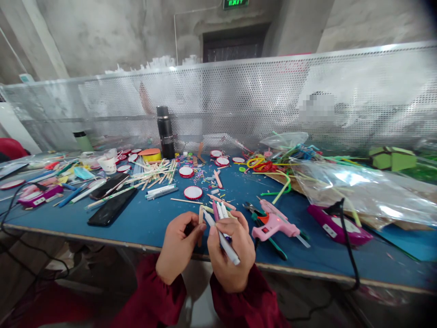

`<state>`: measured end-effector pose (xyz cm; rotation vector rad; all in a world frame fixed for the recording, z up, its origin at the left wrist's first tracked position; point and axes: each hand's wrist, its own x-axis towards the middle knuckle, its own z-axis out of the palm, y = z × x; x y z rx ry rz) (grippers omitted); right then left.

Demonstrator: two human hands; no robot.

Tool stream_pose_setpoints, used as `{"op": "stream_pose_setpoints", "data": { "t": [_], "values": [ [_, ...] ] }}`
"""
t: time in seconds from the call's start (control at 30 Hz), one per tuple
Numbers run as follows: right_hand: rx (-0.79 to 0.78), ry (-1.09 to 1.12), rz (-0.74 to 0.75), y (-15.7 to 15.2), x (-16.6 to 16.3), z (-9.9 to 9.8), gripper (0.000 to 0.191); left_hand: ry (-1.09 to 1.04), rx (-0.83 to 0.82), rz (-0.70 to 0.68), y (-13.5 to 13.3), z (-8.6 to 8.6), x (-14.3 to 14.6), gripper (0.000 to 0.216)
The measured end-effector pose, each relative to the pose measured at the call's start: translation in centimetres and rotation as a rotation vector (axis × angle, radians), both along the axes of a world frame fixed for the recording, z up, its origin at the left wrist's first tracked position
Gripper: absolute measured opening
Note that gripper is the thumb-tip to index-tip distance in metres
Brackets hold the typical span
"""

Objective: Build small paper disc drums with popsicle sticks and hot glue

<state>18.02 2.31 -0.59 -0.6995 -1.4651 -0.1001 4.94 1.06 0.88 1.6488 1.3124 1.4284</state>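
Between the thumb and fingers of my left hand (pixel 181 243) a small wooden craft stick (pixel 200 223) is pinched, close to upright. My right hand (pixel 234 250) grips a white marker pen (pixel 223 241) like a pencil, its tip at the upper end of the stick; whether it touches I cannot tell. Several more pens, one of them a pink pen (pixel 215 211), show just past my right fingers, and part of them is hidden. To the right of that hand lies a pink hot glue gun (pixel 275 223), with pliers (pixel 254 209) partly behind it.
At left are a black phone (pixel 112 207), a pile of wooden sticks (pixel 160 175) and a black bottle (pixel 165 132). Red-rimmed white discs (pixel 193 192) dot the middle. A purple power strip (pixel 337 225) with a black cable and a clear plastic bag (pixel 362 187) lie right. A perforated metal screen (pixel 235 105) stands behind.
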Motion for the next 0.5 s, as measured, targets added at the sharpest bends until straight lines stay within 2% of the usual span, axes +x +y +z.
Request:
{"op": "stream_pose_setpoints", "data": {
  "t": [0.5],
  "values": [
    [0.007,-0.010,0.002,-0.12,0.00,0.30,0.016,0.021,0.009,0.015,0.16,-0.20,-0.10,0.026]
  ]
}}
